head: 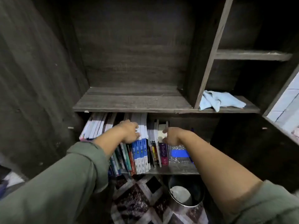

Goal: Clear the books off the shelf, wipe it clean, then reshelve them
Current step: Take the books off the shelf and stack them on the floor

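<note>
A row of upright paperback books (152,152) is standing along the front edge of the dark wooden lower shelf (178,170), running from its left end to about the middle. The left hand (129,131) is curling its fingers over the tops of the blue-and-white-spined volumes (141,152), gripping them from above. The right hand (172,135) is reaching to the top of the maroon-spined book (163,153) at the row's right end, fingers bent; whether they are closing on it I cannot tell. The books are looking smooth, soft-covered and, taken together, heavy. Squeezing a small block between both palms, low on the outer covers, is probably the surest hold. A crumpled light-blue cloth (218,101) is lying at the right end of the shelf above (129,102).
</note>
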Motion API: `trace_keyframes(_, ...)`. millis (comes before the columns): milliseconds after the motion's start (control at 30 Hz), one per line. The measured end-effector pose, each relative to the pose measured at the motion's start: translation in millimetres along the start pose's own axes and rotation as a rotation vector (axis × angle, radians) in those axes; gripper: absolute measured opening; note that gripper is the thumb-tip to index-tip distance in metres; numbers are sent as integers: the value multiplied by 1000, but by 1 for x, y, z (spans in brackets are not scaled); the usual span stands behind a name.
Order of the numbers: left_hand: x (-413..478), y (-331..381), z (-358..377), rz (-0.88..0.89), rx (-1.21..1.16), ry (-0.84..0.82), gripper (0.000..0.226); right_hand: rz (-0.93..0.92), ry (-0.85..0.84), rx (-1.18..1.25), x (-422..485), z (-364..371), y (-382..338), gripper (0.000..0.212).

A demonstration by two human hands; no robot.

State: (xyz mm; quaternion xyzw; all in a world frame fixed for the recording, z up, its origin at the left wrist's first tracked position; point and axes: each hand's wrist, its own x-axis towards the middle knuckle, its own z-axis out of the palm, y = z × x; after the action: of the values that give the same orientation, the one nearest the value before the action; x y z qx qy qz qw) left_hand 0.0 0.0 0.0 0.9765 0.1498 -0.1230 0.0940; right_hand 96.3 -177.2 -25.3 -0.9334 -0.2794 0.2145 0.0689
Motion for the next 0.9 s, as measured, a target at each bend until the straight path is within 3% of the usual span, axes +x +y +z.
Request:
trace_keyframes(133, 19, -14, 51, 4, -2, 198, 52, -24, 162, 106, 24, 48, 12, 65)
trace_keyframes(300, 22, -22, 94, 50, -12, 405, 55, -109, 309, -18, 34, 100, 23, 79)
trace_keyframes(567, 8, -15, 129, 39, 174, 487, 65, -99, 339, -235, 37, 129, 31, 96)
trace_keyframes(900, 16, -3, 138, -30, 18, 605, 51, -148, 480, -150, 52, 145, 35, 86)
